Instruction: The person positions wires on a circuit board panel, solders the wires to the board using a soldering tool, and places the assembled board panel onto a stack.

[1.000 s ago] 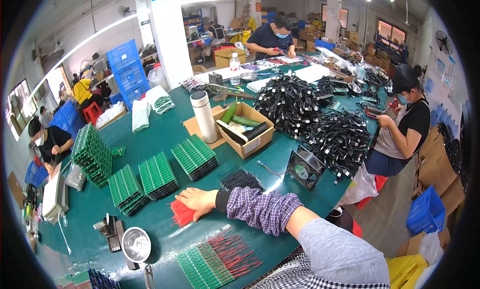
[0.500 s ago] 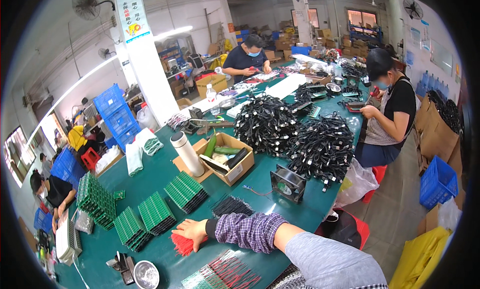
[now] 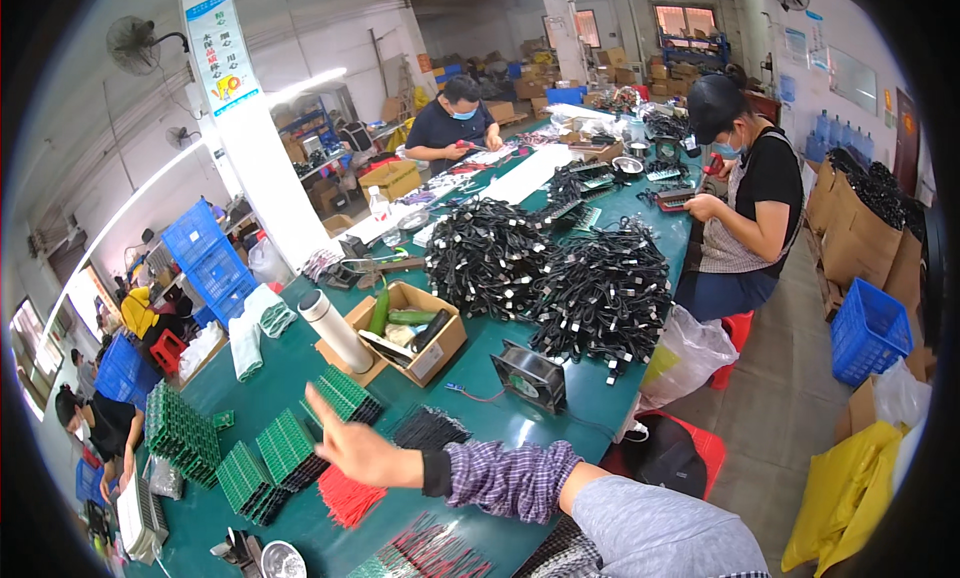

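My right hand [image 3: 365,455] is raised above the green table [image 3: 480,498], over the far edge of a bundle of thin red wires [image 3: 348,496]. One finger points up and away, the others are partly bent, and nothing shows in the grip. Its plaid oversleeve [image 3: 510,476] spans the near side of the table. Just beyond the hand are stacks of green circuit boards [image 3: 345,396] and a bundle of black wires [image 3: 430,428]. Nearer me lie boards with red wires attached [image 3: 430,550]. My left hand is out of view.
A small fan [image 3: 528,375] stands right of a carton [image 3: 425,363] holding vegetables, beside a white flask [image 3: 335,330]. Large heaps of black cables [image 3: 600,293] lie beyond. A metal bowl [image 3: 283,560] is at the near left. Co-workers [image 3: 750,198] sit around the table.
My right hand has lifted off the red wires, and one finger now points upward. The whole view has shifted slightly, so the table's things appear further left.
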The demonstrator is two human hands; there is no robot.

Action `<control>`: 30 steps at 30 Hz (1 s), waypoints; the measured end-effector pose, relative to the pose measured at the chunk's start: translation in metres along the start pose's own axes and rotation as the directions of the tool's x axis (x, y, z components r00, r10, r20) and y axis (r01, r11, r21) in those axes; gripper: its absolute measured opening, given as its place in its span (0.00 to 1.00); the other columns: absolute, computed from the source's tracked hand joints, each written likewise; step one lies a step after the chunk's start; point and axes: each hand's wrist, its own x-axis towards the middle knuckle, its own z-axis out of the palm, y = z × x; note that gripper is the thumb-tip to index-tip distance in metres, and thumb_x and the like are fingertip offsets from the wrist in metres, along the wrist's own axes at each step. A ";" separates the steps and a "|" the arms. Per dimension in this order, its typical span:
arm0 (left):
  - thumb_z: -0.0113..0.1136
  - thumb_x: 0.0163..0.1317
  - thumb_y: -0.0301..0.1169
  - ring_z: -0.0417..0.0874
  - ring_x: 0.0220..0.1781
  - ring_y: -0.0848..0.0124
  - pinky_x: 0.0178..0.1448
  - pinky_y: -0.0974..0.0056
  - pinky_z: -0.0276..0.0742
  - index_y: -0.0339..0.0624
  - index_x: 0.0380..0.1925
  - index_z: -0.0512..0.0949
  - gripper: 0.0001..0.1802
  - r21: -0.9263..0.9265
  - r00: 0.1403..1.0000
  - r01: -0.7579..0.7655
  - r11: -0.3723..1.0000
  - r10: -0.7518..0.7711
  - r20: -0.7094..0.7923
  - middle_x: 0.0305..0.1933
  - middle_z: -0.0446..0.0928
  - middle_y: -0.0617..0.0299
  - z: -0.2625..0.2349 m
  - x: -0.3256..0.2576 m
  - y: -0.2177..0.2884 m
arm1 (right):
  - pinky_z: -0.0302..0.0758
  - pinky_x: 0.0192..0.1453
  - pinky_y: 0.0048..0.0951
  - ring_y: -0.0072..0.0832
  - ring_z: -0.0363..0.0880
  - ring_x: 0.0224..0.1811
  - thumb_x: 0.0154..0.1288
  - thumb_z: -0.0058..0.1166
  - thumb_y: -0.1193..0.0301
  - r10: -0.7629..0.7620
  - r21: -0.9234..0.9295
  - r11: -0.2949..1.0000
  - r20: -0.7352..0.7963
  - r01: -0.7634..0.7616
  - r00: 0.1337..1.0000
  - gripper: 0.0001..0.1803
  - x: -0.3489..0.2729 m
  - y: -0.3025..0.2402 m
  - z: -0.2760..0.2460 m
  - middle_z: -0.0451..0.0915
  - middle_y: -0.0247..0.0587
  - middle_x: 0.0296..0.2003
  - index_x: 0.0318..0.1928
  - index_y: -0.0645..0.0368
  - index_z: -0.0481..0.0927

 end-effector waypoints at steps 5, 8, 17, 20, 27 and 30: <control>0.72 0.59 0.23 0.73 0.24 0.74 0.28 0.66 0.70 0.29 0.35 0.81 0.09 -0.059 0.994 -0.091 0.994 0.087 -0.070 0.28 0.79 0.60 0.016 -0.009 0.002 | 0.73 0.39 0.25 0.21 0.71 0.30 0.72 0.52 0.82 -0.466 -0.124 0.877 -0.461 0.465 0.756 0.41 -0.021 -0.069 -0.062 0.73 0.35 0.30 0.79 0.66 0.46; 0.73 0.56 0.20 0.73 0.23 0.75 0.26 0.67 0.69 0.28 0.33 0.82 0.08 -0.028 0.989 -0.135 0.990 0.133 -0.063 0.28 0.79 0.61 0.004 0.003 -0.022 | 0.76 0.41 0.29 0.31 0.76 0.31 0.67 0.57 0.85 -0.604 -0.381 0.786 -0.301 0.488 0.738 0.29 -0.049 -0.064 -0.081 0.79 0.39 0.34 0.68 0.67 0.70; 0.66 0.59 0.17 0.72 0.23 0.76 0.25 0.71 0.67 0.27 0.47 0.78 0.15 -0.031 0.998 -0.052 0.998 0.053 0.034 0.39 0.81 0.54 -0.001 -0.016 -0.023 | 0.77 0.48 0.38 0.39 0.78 0.43 0.61 0.63 0.77 -0.224 -0.588 0.793 -0.043 0.157 0.974 0.04 -0.101 0.067 -0.113 0.79 0.37 0.37 0.37 0.59 0.84; 0.63 0.59 0.17 0.72 0.22 0.78 0.22 0.73 0.66 0.29 0.53 0.74 0.21 -0.064 0.998 -0.040 0.997 0.043 0.048 0.46 0.82 0.50 -0.002 -0.020 -0.025 | 0.76 0.47 0.37 0.40 0.78 0.43 0.60 0.64 0.76 -0.237 -0.599 0.766 0.072 0.232 0.969 0.03 -0.091 0.075 -0.106 0.79 0.38 0.37 0.35 0.60 0.84; 0.62 0.60 0.16 0.72 0.22 0.77 0.22 0.72 0.66 0.29 0.51 0.75 0.18 -0.105 0.998 -0.040 0.994 0.044 0.042 0.48 0.81 0.48 -0.002 -0.024 -0.022 | 0.77 0.47 0.38 0.39 0.78 0.43 0.55 0.66 0.76 -0.234 -0.669 0.667 0.229 0.327 0.945 0.05 -0.062 0.107 -0.086 0.80 0.37 0.37 0.33 0.58 0.84; 0.63 0.59 0.17 0.72 0.21 0.76 0.21 0.72 0.66 0.29 0.52 0.75 0.19 -0.084 0.999 -0.043 0.996 0.045 0.021 0.49 0.81 0.47 -0.013 -0.026 -0.025 | 0.76 0.46 0.38 0.39 0.78 0.42 0.54 0.67 0.76 -0.214 -0.696 0.640 0.244 0.324 0.946 0.05 -0.061 0.114 -0.077 0.79 0.36 0.35 0.33 0.58 0.84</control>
